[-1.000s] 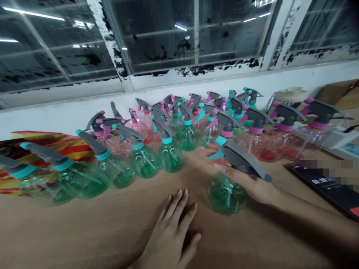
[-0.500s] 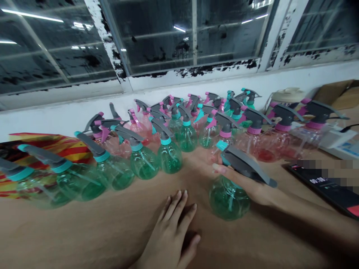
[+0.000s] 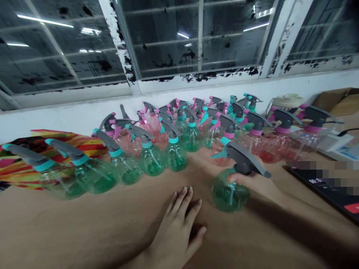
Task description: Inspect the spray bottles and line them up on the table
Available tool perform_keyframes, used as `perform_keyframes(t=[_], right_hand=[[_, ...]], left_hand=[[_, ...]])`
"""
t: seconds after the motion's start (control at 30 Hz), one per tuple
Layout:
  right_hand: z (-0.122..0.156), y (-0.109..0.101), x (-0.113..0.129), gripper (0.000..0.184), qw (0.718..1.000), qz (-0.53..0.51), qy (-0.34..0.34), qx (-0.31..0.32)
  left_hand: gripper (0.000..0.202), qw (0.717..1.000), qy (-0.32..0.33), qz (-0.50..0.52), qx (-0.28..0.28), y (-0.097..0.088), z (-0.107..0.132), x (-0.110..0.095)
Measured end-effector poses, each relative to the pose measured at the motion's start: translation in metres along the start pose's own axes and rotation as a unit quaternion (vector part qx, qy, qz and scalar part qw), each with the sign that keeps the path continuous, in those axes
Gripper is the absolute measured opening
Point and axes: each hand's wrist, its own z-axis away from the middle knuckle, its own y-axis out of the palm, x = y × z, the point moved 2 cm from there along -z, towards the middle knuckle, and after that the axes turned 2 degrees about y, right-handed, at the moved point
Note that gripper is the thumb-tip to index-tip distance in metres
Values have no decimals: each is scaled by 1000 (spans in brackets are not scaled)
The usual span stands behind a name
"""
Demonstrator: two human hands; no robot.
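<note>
Two hands, one bottle: your left hand (image 3: pixel 179 226) lies palm-down and flat, holding nothing, while your right hand (image 3: pixel 259 181) curls round the neck of the green bottle (image 3: pixel 226 197), to the left hand's right. A slack grip could let it tip — a push forward could jostle the pink-collared bottle (image 3: pixel 229 135) beyond. The green bottle masks most right-hand fingers; pixels obscure the phone (image 3: pixel 327 195) right of that hand.

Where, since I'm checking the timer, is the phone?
In the head view, the phone lies at right, between the right forearm and the rightmost pink-collared bottle.
</note>
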Motion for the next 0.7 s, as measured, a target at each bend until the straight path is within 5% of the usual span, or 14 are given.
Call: perform_keyframes(t=[0.27,0.43,0.53,0.7], right_hand=[[27,-13,-8,62,998,61,-8,-26],[41,-23,-2,45,982,172,-18,-72],[38,-23,0,33,973,216,-15,-76],[12,-11,0,40,969,236,-4,-73]], left_hand=[[47,1000,-11,15,13,2,1,-2],[47,1000,-9,19,1,3,0,-1],[46,1000,-10,24,5,3,-1,-1],[46,999,-13,29,-5,2,0,-2]])
